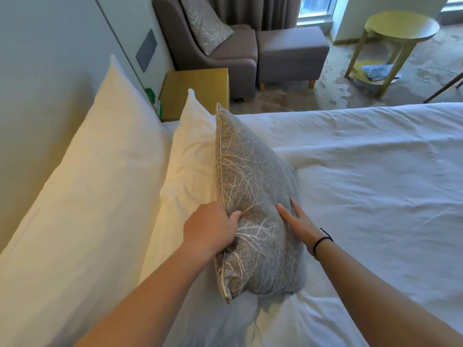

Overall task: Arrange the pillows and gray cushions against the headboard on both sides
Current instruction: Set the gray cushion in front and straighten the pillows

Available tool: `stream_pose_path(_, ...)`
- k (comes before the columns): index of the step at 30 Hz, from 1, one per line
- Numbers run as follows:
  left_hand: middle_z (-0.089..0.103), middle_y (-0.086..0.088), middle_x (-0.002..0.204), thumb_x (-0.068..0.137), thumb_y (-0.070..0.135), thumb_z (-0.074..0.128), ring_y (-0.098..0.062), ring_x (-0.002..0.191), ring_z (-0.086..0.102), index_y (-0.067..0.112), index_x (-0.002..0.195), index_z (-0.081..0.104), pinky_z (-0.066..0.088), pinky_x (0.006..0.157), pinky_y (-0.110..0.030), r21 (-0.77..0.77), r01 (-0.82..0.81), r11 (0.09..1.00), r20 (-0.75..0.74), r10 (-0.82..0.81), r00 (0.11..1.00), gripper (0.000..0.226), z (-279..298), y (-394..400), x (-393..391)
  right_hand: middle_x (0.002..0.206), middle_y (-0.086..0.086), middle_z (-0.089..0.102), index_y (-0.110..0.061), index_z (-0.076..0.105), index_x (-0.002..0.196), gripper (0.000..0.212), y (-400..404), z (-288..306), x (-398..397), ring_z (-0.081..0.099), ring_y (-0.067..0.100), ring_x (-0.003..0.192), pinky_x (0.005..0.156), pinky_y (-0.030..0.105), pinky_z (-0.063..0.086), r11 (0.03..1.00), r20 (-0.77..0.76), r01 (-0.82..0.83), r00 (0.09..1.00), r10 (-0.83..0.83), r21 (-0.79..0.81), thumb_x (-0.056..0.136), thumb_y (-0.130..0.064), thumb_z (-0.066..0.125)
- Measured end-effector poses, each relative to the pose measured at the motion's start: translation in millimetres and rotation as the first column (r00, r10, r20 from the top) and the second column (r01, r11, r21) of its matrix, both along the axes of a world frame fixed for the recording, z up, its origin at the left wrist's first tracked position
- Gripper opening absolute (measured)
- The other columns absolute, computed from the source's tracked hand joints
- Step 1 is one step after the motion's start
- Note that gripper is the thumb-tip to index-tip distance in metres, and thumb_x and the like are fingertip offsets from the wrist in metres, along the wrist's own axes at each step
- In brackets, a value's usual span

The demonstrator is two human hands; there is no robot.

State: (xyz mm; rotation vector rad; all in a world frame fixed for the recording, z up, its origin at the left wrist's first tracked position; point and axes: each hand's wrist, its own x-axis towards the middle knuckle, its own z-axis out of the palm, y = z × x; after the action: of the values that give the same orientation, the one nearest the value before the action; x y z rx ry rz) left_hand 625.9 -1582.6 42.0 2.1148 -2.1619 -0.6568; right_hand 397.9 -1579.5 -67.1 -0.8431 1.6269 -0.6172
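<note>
A gray cushion (248,194) with a pale branch pattern stands on edge on the bed, leaning against a white pillow (193,156). A larger white pillow (90,176) rests behind that one against the headboard (37,58) on the left. My left hand (210,227) grips the cushion's upper edge, thumb on its front face. My right hand (298,222) lies flat with fingers spread on the cushion's front. A second gray patterned cushion (205,23) sits on the armchair at the back.
The white duvet (363,184) covers the bed to the right. A wooden nightstand (198,88) stands beyond the pillows, then a gray armchair (225,53) and ottoman (290,51). A round yellow side table (398,31) stands at the far right.
</note>
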Motion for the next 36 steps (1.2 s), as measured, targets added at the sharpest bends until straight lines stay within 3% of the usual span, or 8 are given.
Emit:
stream_pose_path(4, 0.028, 0.005, 0.043, 0.098, 0.049, 0.047, -0.012, 0.037, 0.029, 0.021, 0.052, 0.033, 0.023, 0.042, -0.027, -0.022, 0.021, 1.000, -0.084, -0.023, 0.996, 0.056, -0.8, 8.1, 28.1, 0.161, 0.000, 0.020, -0.038, 0.015, 0.152, 0.106, 2.0, -12.0, 24.0, 0.021, 0.024, 0.146, 0.116, 0.056, 0.023, 0.999, -0.041, -0.007, 0.999, 0.005, -0.047, 0.063, -0.085, 0.049)
stream_pose_path(12, 0.046, 0.002, 0.037, 0.095, 0.050, 0.050, -0.014, 0.035, 0.044, 0.022, 0.048, 0.036, 0.030, 0.039, -0.023, -0.128, -0.099, 0.987, -0.251, 0.065, 0.966, 0.057, 28.5, 18.8, 102.8, 0.143, -0.001, 0.048, -0.039, 0.025, 0.149, 0.096, -16.4, -13.6, 109.5, 0.054, 0.024, 0.123, 0.107, 0.053, 0.041, 0.998, 0.122, -0.044, 0.991, 0.049, -0.041, 0.066, -0.083, 0.049)
stream_pose_path(20, 0.046, 0.011, 0.061, 0.094, 0.067, 0.034, -0.008, 0.056, 0.046, 0.029, 0.063, 0.043, 0.034, 0.050, -0.030, -0.159, -0.087, 0.984, -0.165, 0.060, 0.984, 0.050, 26.0, 24.7, 93.7, 0.153, 0.001, 0.037, -0.038, 0.020, 0.151, 0.091, -25.7, -17.7, 109.4, 0.043, 0.027, 0.134, 0.111, 0.056, 0.033, 0.996, 0.086, -0.065, 0.994, 0.060, 0.054, 0.076, -0.084, 0.042)
stream_pose_path(23, 0.056, 0.014, 0.099, 0.090, 0.070, 0.035, -0.011, 0.090, 0.053, 0.033, 0.095, 0.056, 0.047, 0.075, -0.034, -0.277, -0.165, 0.947, -0.123, 0.135, 0.983, 0.043, 24.7, 52.4, 115.7, 0.151, -0.005, 0.038, -0.047, 0.022, 0.148, 0.094, -20.0, -1.0, 101.4, 0.049, 0.023, 0.124, 0.104, 0.051, 0.038, 0.991, 0.093, -0.040, 0.995, 0.028, 0.125, 0.068, -0.091, 0.043)
stream_pose_path(26, 0.051, 0.006, 0.130, 0.091, 0.059, 0.049, -0.018, 0.118, 0.051, 0.029, 0.129, 0.047, 0.046, 0.094, -0.037, -0.128, -0.300, 0.945, -0.155, 0.280, 0.948, 0.048, 11.7, 97.6, 150.4, 0.148, -0.007, 0.042, -0.042, 0.033, 0.146, 0.081, -12.2, 16.9, 99.9, 0.045, 0.025, 0.128, 0.102, 0.054, 0.035, 0.987, 0.070, 0.056, 0.995, -0.067, 0.147, 0.078, -0.084, 0.041)
stream_pose_path(30, 0.049, 0.002, 0.141, 0.086, 0.063, 0.057, -0.019, 0.128, 0.047, 0.024, 0.142, 0.038, 0.043, 0.102, -0.040, 0.165, -0.472, 0.866, -0.225, 0.499, 0.837, 0.070, -5.8, 163.3, 174.8, 0.150, 0.004, 0.042, -0.023, 0.039, 0.146, 0.071, 1.0, 52.2, 118.6, 0.043, 0.024, 0.131, 0.111, 0.054, 0.034, 0.996, -0.050, 0.066, 0.996, -0.069, -0.059, 0.090, -0.067, 0.032)
stream_pose_path(33, 0.052, 0.005, 0.135, 0.074, 0.065, 0.070, -0.020, 0.123, 0.051, 0.023, 0.140, 0.040, 0.045, 0.095, -0.037, 0.241, -0.497, 0.834, -0.259, 0.549, 0.795, 0.084, -11.0, 200.9, 180.3, 0.157, 0.000, 0.030, -0.026, 0.019, 0.153, 0.092, 18.0, 90.1, 142.6, 0.033, 0.024, 0.141, 0.113, 0.054, 0.031, 0.976, -0.117, -0.059, 0.993, 0.035, -0.210, 0.079, -0.075, 0.045)
stream_pose_path(36, 0.062, 0.011, 0.111, 0.068, 0.061, 0.078, -0.011, 0.098, 0.060, 0.026, 0.121, 0.053, 0.045, 0.074, -0.028, 0.273, -0.521, 0.809, -0.337, 0.588, 0.736, 0.068, -8.6, 224.5, 184.8, 0.162, 0.007, 0.013, -0.033, 0.006, 0.154, 0.106, 33.8, 117.2, 162.9, 0.017, 0.026, 0.147, 0.116, 0.053, 0.024, 0.929, -0.362, -0.276, 0.915, 0.176, -0.245, 0.072, -0.078, 0.056)
